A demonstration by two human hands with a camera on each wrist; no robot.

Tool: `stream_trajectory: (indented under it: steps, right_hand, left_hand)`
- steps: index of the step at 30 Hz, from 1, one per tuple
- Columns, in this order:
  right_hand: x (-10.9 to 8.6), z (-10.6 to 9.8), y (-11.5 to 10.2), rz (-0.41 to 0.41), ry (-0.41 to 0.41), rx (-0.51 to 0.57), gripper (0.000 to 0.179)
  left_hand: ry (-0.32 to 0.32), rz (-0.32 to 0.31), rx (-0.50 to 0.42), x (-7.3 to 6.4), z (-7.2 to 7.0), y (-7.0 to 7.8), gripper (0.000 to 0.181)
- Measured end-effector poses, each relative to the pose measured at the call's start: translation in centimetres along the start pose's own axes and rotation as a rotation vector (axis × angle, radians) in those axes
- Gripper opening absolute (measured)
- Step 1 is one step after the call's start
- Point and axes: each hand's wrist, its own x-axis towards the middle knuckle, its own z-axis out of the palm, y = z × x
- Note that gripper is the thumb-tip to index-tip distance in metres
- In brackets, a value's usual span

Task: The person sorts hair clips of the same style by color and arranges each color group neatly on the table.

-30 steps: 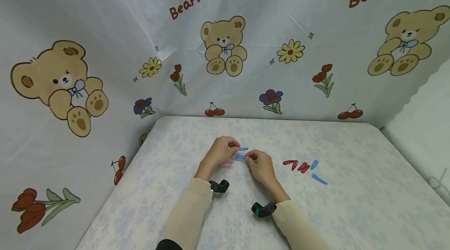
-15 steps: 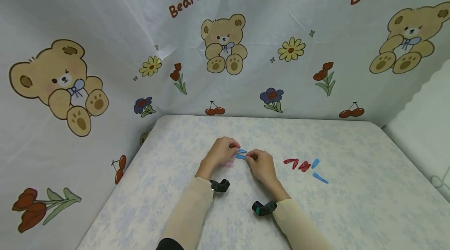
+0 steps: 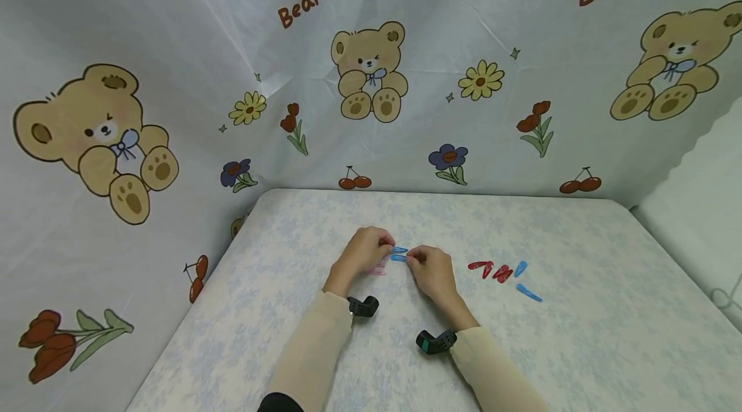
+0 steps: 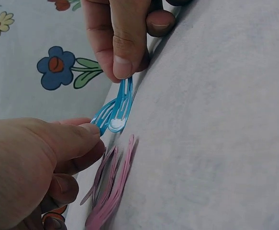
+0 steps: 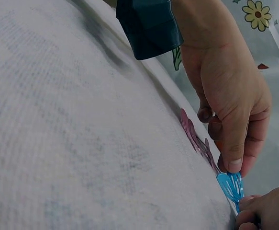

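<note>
Two blue snap hair clips lie side by side between the hands. The left hand (image 3: pixel 365 249) pinches the farther blue hair clip (image 4: pixel 102 116) by one end between thumb and index finger. From the other side, the right hand (image 3: pixel 431 272) pinches the nearer blue hair clip (image 4: pixel 122 108) by its narrow end. In the left wrist view, the two clips overlap or touch; which one I cannot tell. Several pink hair clips (image 4: pixel 115 191) lie on the table in a row beside the left hand, partly hidden by it in the head view.
To the right of the hands lie several red hair clips (image 3: pixel 502 273) and two more blue hair clips, one upper (image 3: pixel 520 268) and one lower (image 3: pixel 529 293). A patterned cloth covers the table (image 3: pixel 580 347). Behind it hangs a bear-print curtain (image 3: pixel 406 141).
The farther blue clip has come closer to the nearer one, its angle slightly changed. Both hands keep their pinches and have barely moved; the head view has shifted slightly.
</note>
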Motion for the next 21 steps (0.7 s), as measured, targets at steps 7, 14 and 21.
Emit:
stream_trajectory:
  steps: [7, 14, 21]
  right_hand:
    - [-0.06, 0.05, 0.05, -0.022, 0.011, -0.012, 0.007]
    - [-0.02, 0.18, 0.19, -0.022, 0.018, -0.022, 0.007]
    - [0.07, 0.34, 0.32, -0.044, 0.035, -0.053, 0.006]
  left_hand:
    - [-0.004, 0.001, 0.054, 0.03, 0.08, 0.27, 0.008]
    - [0.0, -0.004, 0.077, -0.01, 0.22, 0.41, 0.006]
    - [0.014, 0.008, 0.132, 0.04, 0.44, 0.43, 0.006]
